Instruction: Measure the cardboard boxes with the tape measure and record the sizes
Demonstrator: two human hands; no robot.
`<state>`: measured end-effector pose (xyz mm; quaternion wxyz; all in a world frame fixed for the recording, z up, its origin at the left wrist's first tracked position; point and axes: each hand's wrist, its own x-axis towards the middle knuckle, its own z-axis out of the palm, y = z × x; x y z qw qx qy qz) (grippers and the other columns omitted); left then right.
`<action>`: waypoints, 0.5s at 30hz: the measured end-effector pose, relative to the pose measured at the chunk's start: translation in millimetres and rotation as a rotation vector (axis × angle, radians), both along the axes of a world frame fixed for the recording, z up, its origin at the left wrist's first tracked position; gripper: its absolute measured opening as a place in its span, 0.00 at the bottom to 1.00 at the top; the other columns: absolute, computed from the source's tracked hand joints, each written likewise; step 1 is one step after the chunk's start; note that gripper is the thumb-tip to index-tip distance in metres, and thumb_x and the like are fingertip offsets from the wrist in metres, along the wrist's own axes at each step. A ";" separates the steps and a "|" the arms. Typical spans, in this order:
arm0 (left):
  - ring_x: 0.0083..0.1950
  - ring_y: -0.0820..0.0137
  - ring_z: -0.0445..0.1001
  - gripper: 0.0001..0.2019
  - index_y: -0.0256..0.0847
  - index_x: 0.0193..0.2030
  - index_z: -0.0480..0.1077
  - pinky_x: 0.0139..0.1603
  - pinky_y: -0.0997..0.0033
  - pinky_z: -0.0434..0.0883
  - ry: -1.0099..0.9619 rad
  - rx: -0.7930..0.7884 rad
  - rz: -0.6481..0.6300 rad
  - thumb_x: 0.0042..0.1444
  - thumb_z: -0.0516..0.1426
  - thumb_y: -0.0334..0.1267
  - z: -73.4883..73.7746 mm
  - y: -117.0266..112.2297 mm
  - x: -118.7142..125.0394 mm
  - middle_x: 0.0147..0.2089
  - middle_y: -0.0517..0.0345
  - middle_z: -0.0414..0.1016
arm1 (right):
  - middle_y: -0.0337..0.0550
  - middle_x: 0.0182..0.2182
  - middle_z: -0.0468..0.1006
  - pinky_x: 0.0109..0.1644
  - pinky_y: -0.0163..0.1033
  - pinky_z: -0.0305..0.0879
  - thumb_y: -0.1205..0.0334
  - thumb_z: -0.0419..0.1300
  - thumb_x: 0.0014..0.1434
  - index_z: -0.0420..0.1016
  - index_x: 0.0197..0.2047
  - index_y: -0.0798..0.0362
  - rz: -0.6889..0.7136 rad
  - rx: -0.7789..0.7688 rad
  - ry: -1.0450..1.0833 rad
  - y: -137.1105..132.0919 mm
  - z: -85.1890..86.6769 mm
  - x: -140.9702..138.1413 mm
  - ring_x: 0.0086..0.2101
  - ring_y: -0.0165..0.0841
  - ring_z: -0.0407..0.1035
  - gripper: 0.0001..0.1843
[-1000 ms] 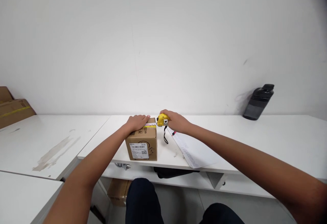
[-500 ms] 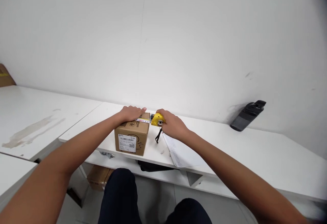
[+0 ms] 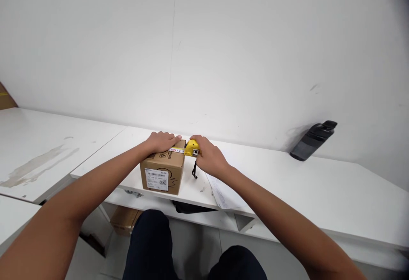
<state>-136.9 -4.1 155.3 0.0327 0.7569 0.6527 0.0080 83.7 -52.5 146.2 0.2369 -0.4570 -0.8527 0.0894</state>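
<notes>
A brown cardboard box (image 3: 162, 173) with a white label on its front stands upright on the white shelf top. My left hand (image 3: 162, 142) lies over its top, fingers curled toward the far side and thumb pointing right; the fingertips are hidden. Across the box top runs the white blade (image 3: 177, 150) of a yellow tape measure (image 3: 192, 148), passing under my left hand. My right hand (image 3: 209, 156) is closed around the tape measure case, right against the box's right edge. A black wrist strap (image 3: 194, 170) dangles from the case.
A sheet of paper (image 3: 225, 192) with writing lies right of the box, partly under my right forearm. A dark bottle (image 3: 313, 141) leans against the wall. Another cardboard box (image 3: 123, 219) sits below the shelf. A stained white table top (image 3: 92, 133) adjoins at left.
My right hand has brought the tape measure case left, closer to the box's edge, and less blade shows between them. My left hand stays on the box. The view has shifted slightly.
</notes>
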 end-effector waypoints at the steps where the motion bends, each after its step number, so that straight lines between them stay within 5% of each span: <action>1: 0.56 0.53 0.73 0.35 0.48 0.55 0.72 0.56 0.53 0.64 -0.001 -0.004 0.001 0.64 0.32 0.63 0.3 -0.4 0.2 0.58 0.48 0.76 | 0.49 0.54 0.73 0.40 0.41 0.64 0.74 0.51 0.52 0.58 0.64 0.48 0.022 -0.019 0.009 -0.1 1.3 2.1 0.41 0.41 0.72 0.35; 6: 0.58 0.54 0.71 0.35 0.47 0.57 0.70 0.56 0.55 0.64 0.025 -0.020 0.008 0.65 0.32 0.63 1.8 -0.8 2.1 0.61 0.48 0.74 | 0.50 0.59 0.70 0.45 0.43 0.68 0.68 0.54 0.58 0.40 0.74 0.44 0.150 -0.206 0.114 13.2 1.1 29.3 0.40 0.37 0.74 0.44; 10: 0.58 0.54 0.71 0.33 0.48 0.58 0.69 0.56 0.56 0.64 0.029 -0.027 0.003 0.65 0.33 0.61 2.5 0.8 2.0 0.62 0.51 0.72 | 0.48 0.58 0.73 0.49 0.41 0.68 0.58 0.52 0.65 0.56 0.69 0.44 0.059 -0.305 -0.019 44.8 -25.9 59.3 0.43 0.36 0.75 0.30; 15: 0.57 0.54 0.72 0.31 0.51 0.58 0.69 0.55 0.56 0.64 0.029 -0.021 -0.016 0.65 0.34 0.61 2.0 2.1 0.0 0.61 0.54 0.73 | 0.56 0.45 0.80 0.43 0.42 0.66 0.67 0.53 0.62 0.67 0.62 0.51 -0.222 -0.206 -0.277 81.1 -81.0 75.7 0.44 0.44 0.75 0.25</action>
